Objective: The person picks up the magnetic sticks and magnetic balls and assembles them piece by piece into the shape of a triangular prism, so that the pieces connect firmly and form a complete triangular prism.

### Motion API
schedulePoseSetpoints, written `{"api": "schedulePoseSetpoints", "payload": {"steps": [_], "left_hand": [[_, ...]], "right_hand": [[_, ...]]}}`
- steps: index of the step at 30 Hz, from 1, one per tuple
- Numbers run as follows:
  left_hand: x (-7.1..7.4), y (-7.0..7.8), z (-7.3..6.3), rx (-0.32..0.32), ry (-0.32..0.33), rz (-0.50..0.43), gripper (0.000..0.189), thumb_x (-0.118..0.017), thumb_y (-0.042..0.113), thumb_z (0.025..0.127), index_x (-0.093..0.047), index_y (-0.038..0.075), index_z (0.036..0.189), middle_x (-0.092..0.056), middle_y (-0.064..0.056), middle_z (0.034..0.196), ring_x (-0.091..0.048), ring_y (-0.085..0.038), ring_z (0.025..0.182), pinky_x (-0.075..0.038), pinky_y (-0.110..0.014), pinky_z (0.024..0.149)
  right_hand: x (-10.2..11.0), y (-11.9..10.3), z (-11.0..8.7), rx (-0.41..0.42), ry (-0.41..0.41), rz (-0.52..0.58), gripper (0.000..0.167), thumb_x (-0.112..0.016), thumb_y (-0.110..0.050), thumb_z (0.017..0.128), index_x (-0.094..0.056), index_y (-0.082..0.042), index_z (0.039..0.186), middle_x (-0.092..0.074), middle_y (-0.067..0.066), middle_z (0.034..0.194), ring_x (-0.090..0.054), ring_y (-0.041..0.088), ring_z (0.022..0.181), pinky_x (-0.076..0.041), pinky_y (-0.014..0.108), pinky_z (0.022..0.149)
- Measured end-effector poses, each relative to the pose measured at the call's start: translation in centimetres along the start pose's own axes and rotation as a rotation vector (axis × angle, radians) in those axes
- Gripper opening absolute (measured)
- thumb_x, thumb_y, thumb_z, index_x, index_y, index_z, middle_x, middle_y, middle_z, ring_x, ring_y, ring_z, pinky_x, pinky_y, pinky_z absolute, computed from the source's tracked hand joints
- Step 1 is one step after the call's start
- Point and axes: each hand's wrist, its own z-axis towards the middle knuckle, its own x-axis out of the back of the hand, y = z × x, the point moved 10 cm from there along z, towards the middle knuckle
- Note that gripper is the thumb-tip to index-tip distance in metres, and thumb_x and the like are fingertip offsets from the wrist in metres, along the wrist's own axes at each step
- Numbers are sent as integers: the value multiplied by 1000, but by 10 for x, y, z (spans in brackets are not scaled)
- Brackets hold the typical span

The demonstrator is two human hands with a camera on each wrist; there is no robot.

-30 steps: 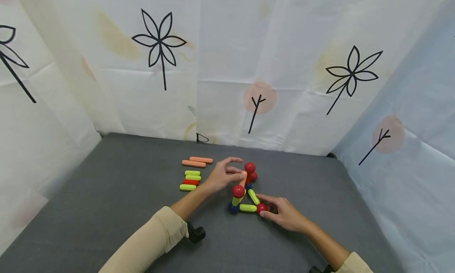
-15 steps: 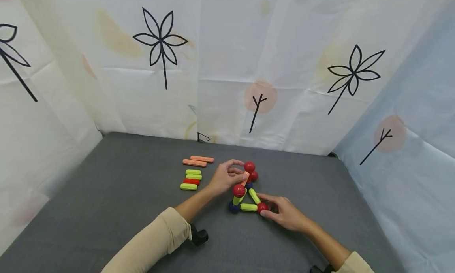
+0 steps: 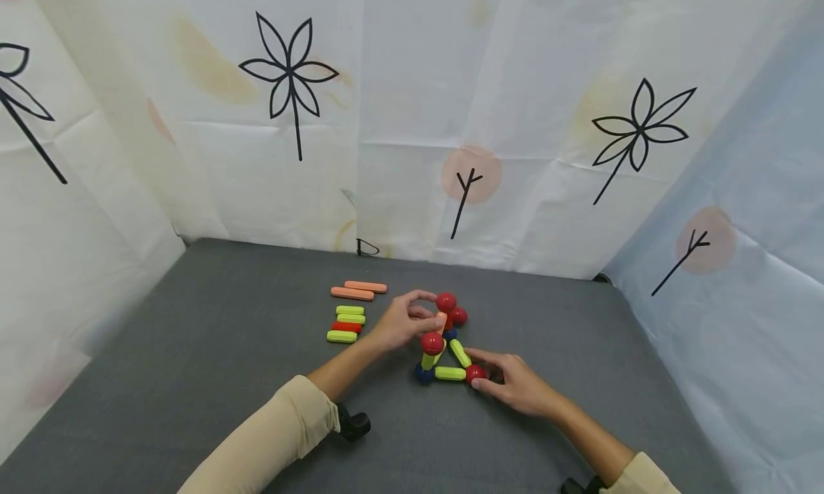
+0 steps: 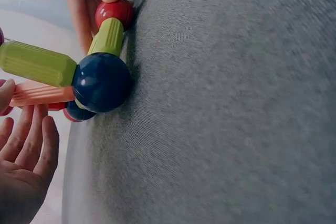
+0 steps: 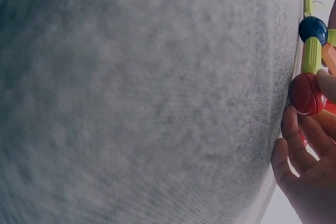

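A magnetic ball-and-rod structure stands on the grey table. Its base triangle joins a front blue ball [image 3: 425,374], a back blue ball [image 3: 450,333] and a red ball [image 3: 475,374] with lime rods [image 3: 450,373]. An upright lime rod [image 4: 39,64] carries another red ball [image 3: 432,343]. My left hand [image 3: 407,319] pinches an orange rod [image 4: 44,94], which slants inside the structure; its index fingertip is right at the back top red ball [image 3: 446,302]. A red rod below that ball is partly hidden. My right hand [image 3: 520,387] holds the triangle's red corner ball between thumb and fingers.
Left of the structure lie two orange rods [image 3: 352,294], several short lime rods [image 3: 342,336] and a red rod [image 3: 347,327] in a loose column. A further red ball [image 3: 458,316] sits at the structure's back right. Patterned white cloth [image 3: 412,194] borders the table.
The back top red ball has shifted slightly left, towards my left hand. My left hand moved a little right with the orange rod, then back. My right hand stays on its ball.
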Motion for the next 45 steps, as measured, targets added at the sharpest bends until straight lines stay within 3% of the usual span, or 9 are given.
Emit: {"api": "schedulePoseSetpoints", "payload": {"steps": [10,18,21,25,30,33,38,45], "left_hand": [[-3,0,-11,-55,-127,52,38,-60,8,100,-55,-1,136,-69,-20,117,-69,-26,100,-58,-38,81],[-2,3,-15,-83,-167,102,39,-56,12,102,-54,1,140,-67,-17,122,-66,-24,105,-57,-37,83],[11,6,-21,-97,-142,95,38,-56,13,103,-55,1,138,-67,-20,123,-68,-29,105,-57,-44,85],[46,15,-37,-104,-49,151,36,-58,13,102,-57,2,136,-66,-23,122,-67,-33,106,-55,-49,86],[96,11,-60,-105,79,342,35,-65,11,98,-62,2,131,-71,-14,115,-68,-26,106,-56,-34,80],[117,0,-71,-103,105,439,33,-68,11,95,-65,4,127,-73,-9,109,-70,-21,101,-57,-30,78],[130,-12,-87,-102,66,551,33,-74,9,90,-67,6,122,-73,-2,103,-69,-19,97,-57,-39,81],[122,-17,-92,-116,-15,713,36,-78,8,85,-67,9,119,-70,5,99,-65,-12,91,-55,-37,82]], "right_hand": [[3,2,0,-12,3,-13,52,-66,-27,98,-53,-2,142,-64,-2,94,-55,8,77,-46,25,64],[1,2,-1,-9,-4,-11,53,-66,-27,97,-53,-2,142,-64,-3,97,-56,8,77,-46,24,64],[1,2,-1,-9,-3,-7,53,-66,-27,97,-53,-2,142,-64,-4,96,-55,8,77,-45,24,64],[0,1,-1,-13,-2,-8,53,-66,-27,97,-53,-2,142,-62,-4,94,-54,8,77,-44,23,63],[1,2,-1,-21,-3,-4,53,-66,-26,97,-52,-2,142,-62,-2,94,-54,9,76,-44,23,62],[1,2,-1,-26,-4,-3,53,-66,-26,97,-52,-2,142,-62,-2,95,-54,8,77,-44,23,63],[0,0,-1,-18,-4,-7,53,-66,-26,97,-53,-3,142,-63,-3,94,-54,8,76,-44,23,63],[0,0,-1,-28,-10,-1,53,-66,-26,97,-52,-2,143,-62,-3,93,-54,9,76,-44,24,63]]}}
